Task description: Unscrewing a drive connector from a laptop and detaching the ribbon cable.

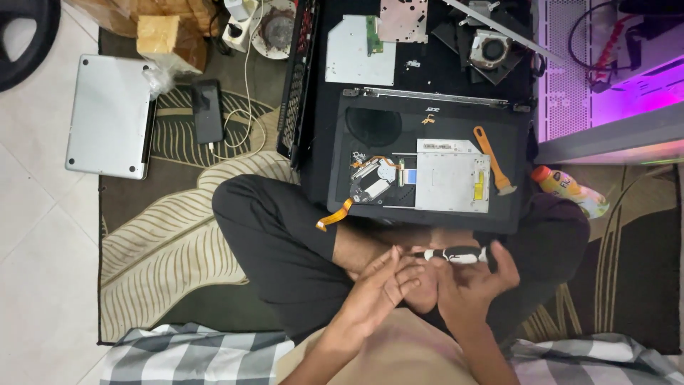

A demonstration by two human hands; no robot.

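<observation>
While right hand point(476, 284) holds screwdriver point(454, 254), opened laptop base point(427, 167) bares silver drive point(452, 182)

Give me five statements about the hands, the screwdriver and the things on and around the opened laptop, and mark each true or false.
1. The right hand holds a black and white screwdriver. True.
2. The left hand grips the orange pry tool. False: that tool lies on the opened black laptop, untouched; the left hand's fingertips are at the screwdriver's tip.
3. A silver closed laptop lies on the floor to the left. True.
4. A black phone rests on top of the opened laptop. False: it lies on the patterned rug, beside the silver laptop.
5. A bottle with an orange cap lies to the right of the opened laptop. True.
</observation>
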